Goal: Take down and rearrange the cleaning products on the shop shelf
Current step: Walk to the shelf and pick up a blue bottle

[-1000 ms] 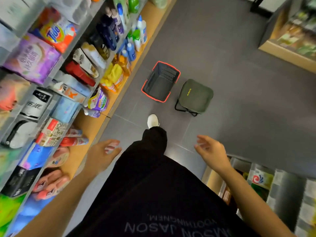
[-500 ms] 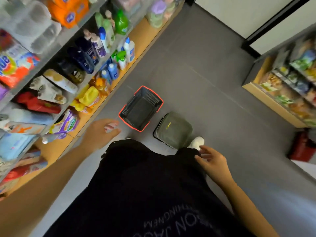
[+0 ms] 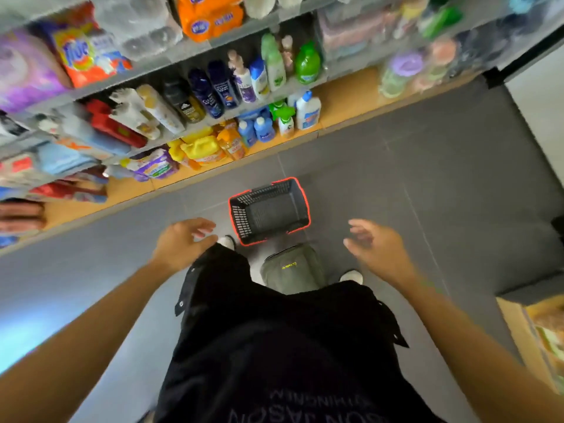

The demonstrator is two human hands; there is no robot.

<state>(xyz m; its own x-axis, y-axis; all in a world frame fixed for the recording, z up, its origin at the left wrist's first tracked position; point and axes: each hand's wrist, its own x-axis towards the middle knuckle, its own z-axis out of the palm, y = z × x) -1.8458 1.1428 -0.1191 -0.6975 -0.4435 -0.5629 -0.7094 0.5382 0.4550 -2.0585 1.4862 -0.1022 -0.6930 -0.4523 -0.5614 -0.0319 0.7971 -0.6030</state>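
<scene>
Both empty hands, left hand (image 3: 180,245) and right hand (image 3: 377,250), flank the basket (image 3: 300,196) below the shelf (image 3: 345,97).

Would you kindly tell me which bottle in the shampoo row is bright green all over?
The squat round bottle at the row's right end; its neighbours are taller and white, pale or dark blue.

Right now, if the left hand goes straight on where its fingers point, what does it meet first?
Likely the basket: the open left hand points at its side wall, with nothing between. Depth is unclear, so it may pass above the rim.
</scene>
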